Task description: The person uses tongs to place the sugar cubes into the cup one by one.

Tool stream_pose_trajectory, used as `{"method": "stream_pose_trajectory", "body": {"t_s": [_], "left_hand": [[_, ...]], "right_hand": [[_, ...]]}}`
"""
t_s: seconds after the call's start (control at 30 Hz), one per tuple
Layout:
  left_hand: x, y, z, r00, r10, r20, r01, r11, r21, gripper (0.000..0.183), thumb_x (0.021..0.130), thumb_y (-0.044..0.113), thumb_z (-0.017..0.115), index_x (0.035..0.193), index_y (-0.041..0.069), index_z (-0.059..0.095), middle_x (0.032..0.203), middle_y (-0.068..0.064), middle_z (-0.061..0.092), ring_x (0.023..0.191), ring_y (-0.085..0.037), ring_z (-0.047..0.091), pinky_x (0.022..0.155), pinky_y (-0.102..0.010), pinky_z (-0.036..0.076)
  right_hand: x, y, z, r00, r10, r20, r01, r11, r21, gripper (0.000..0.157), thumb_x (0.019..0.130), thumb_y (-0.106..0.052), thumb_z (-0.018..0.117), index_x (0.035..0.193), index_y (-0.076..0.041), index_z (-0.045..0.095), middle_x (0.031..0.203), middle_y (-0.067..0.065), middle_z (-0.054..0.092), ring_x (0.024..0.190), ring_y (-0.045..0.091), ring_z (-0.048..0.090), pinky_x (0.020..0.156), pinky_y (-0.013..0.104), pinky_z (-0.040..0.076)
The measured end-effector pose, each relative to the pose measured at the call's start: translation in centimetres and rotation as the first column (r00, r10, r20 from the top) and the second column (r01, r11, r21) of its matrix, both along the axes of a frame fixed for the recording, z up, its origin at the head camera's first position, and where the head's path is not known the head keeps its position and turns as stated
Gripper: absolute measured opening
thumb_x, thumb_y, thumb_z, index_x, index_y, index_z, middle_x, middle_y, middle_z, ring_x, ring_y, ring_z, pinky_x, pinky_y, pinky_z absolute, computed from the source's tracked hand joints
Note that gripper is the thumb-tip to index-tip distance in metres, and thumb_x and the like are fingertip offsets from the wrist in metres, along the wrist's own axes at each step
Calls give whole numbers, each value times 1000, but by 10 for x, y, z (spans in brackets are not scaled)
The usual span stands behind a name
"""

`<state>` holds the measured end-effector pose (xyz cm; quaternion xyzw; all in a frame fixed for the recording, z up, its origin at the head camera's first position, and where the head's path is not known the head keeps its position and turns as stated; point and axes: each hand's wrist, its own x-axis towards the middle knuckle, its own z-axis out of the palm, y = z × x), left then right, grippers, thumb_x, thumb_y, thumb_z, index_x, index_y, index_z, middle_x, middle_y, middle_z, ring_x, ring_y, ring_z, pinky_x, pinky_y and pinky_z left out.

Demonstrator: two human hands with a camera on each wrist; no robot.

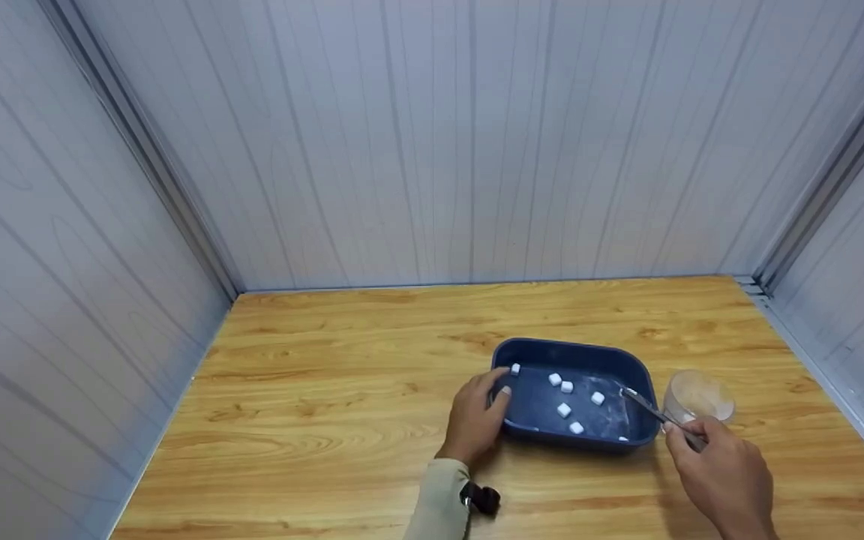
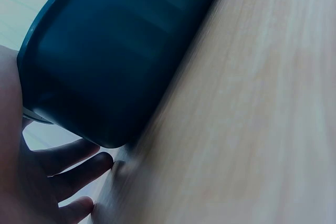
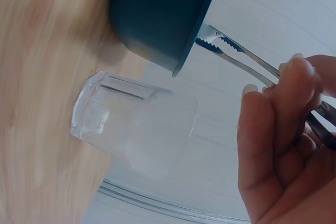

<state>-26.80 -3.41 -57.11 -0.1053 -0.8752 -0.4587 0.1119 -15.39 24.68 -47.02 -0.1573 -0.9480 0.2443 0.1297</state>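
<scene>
A dark blue tray [image 1: 574, 444] with several white cubes [image 1: 564, 410] in it sits on the wooden table. At its left end my left hand [image 1: 475, 416] holds the rim, the thumb over the edge; in the left wrist view its other fingers [image 2: 84, 174] spread beside the tray's outer wall. My right hand [image 1: 728, 469] grips metal tongs [image 1: 657, 412], whose serrated tips reach over the tray's right rim. Something pale shows between those tips in the right wrist view; I cannot tell whether it is a cube. Beside the tray's right end stands a clear cup [image 3: 136, 119], below the right hand.
The wooden table [image 1: 327, 397] extends to the left of the tray. Pale panelled walls [image 1: 432, 150] stand behind it and at both sides. A dark band with a small black piece [image 1: 483, 499] is on the left wrist.
</scene>
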Motion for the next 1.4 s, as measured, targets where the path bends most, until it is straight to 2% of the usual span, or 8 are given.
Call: {"method": "stream_pose_trajectory", "body": {"t_s": [0.27, 0.6, 0.8, 1.03, 1.27, 1.4], "left_hand": [[4, 0, 5, 1000, -4, 7, 4, 1000, 11, 35, 93, 33, 52, 127, 28, 57, 121, 12, 55, 116, -10, 47, 98, -37, 37], [2, 0, 3, 1000, -9, 6, 9, 1000, 20, 34, 93, 30, 54, 126, 26, 57, 119, 10, 56, 114, -10, 48, 97, -36, 37], [2, 0, 3, 1000, -8, 0, 8, 1000, 22, 34, 92, 29, 54, 126, 26, 58, 118, 10, 56, 113, -10, 49, 97, -35, 38], [2, 0, 3, 1000, -2, -19, 3, 1000, 23, 33, 92, 27, 55, 125, 26, 58, 116, 10, 57, 112, -10, 50, 95, -35, 39], [2, 0, 3, 1000, 1, 13, -1, 1000, 4, 34, 93, 30, 54, 127, 28, 57, 118, 11, 56, 113, -10, 49, 96, -36, 38], [1, 0, 2, 1000, -3, 16, 3, 1000, 11, 34, 93, 30, 53, 127, 28, 57, 119, 11, 55, 114, -10, 48, 96, -36, 38]], "right_hand": [[4, 4, 1, 990, 15, -142, -18, 1000, -18, 27, 81, -35, 67, 83, -8, 66, 77, 13, 68, 72, 39, 62, 53, 45, 40], [5, 10, 3, 985, -11, -175, 8, 1000, -17, 26, 80, -31, 67, 84, -5, 67, 75, 14, 67, 67, 35, 60, 53, 44, 38], [7, 14, 5, 978, -25, -209, 20, 999, -25, 24, 80, -30, 67, 82, -6, 66, 69, 9, 65, 63, 31, 59, 49, 38, 35], [9, 18, 9, 986, -39, -162, 37, 999, -20, 26, 82, -32, 66, 84, -6, 67, 71, 9, 66, 63, 27, 59, 49, 35, 36], [11, 22, 11, 985, -49, -166, 44, 998, -34, 28, 82, -32, 66, 85, -4, 67, 77, 16, 67, 70, 35, 61, 51, 42, 39], [11, 25, 11, 987, -66, -143, 60, 997, -43, 33, 83, -33, 64, 90, -2, 67, 76, 15, 66, 68, 33, 61, 51, 41, 40]]}}
